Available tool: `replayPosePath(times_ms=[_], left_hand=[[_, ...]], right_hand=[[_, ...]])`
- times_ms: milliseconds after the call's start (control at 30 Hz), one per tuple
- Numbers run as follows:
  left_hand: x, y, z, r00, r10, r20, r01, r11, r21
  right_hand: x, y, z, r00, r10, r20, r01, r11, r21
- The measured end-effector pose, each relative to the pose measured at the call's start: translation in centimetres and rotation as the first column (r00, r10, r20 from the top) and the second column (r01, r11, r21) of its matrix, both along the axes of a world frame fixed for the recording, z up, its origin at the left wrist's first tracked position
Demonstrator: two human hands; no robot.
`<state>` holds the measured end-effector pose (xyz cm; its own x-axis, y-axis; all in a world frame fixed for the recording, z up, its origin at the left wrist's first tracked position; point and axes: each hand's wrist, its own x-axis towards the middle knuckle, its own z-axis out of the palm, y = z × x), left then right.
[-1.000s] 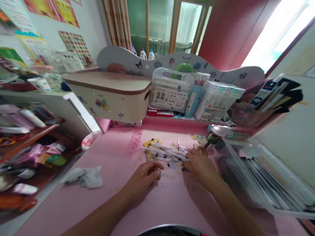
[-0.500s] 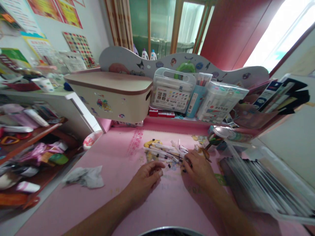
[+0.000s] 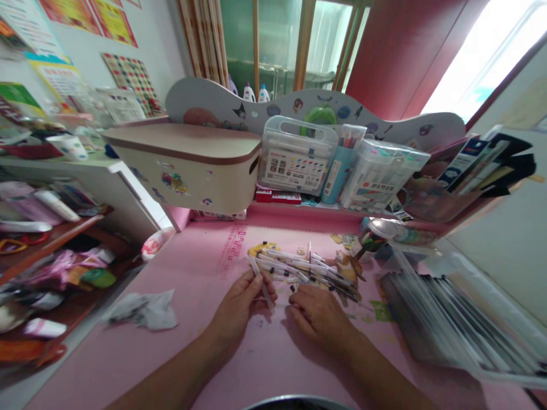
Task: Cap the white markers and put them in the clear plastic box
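Note:
My left hand (image 3: 247, 295) is closed round a slim whitish pen barrel (image 3: 261, 285), which slants down to the right with its lower end past the fingers. To its right, my right hand (image 3: 318, 312) is held low over the desk with curled fingers; whatever is between the fingertips is hidden. Just beyond both hands lies a loose heap of white pen barrels and dark-tipped pen parts (image 3: 290, 265). Small black pieces, which look like pen caps or plugs, are scattered among them. The pink desk (image 3: 205, 353) is under everything.
At the right stands a clear plastic box (image 3: 478, 364) full of pens. A crumpled white tissue (image 3: 149, 310) lies at the left. Behind are a lidded beige bin (image 3: 205, 182), marker cases (image 3: 294, 162) and a pen jar (image 3: 376, 236). A round metal rim (image 3: 299, 400) shows at the front edge.
My left hand has taken hold of a whitish pen barrel. My right hand has moved left from the heap, closer to my left hand, uncovering dark pen parts on the heap's right side.

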<state>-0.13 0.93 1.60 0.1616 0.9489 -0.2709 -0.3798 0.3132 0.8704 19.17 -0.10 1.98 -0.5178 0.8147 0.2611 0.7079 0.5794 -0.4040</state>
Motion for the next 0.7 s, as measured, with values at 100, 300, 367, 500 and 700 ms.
replayPosePath(times_ms=[100,300,367,500,700], left_hand=[[-0.1,0.2,-0.2,1.000,0.005,-0.004,-0.005,0.999,-0.037],[0.3,0.1,-0.6,0.999,-0.046,-0.004,0.046,0.998,-0.030],[0.4,0.0,-0.6,0.998,-0.058,-0.005,0.058,0.998,-0.024],[0.4,0.2,-0.8,0.998,-0.061,-0.005,0.061,0.998,-0.013],[0.4,-0.1,-1.5,0.995,-0.098,-0.036,0.098,0.995,0.019]], right_hand=[[2.4,1.5,0.6,0.967,-0.255,0.006,0.255,0.967,-0.001],[8.0,3.4,2.3,0.834,-0.449,0.320,0.496,0.865,-0.081],[8.4,3.1,2.7,0.804,-0.420,0.421,0.515,0.846,-0.140],[7.6,2.7,3.1,0.756,-0.378,0.535,0.543,0.818,-0.189],[7.2,2.7,3.2,0.809,-0.333,0.484,0.481,0.849,-0.221]])
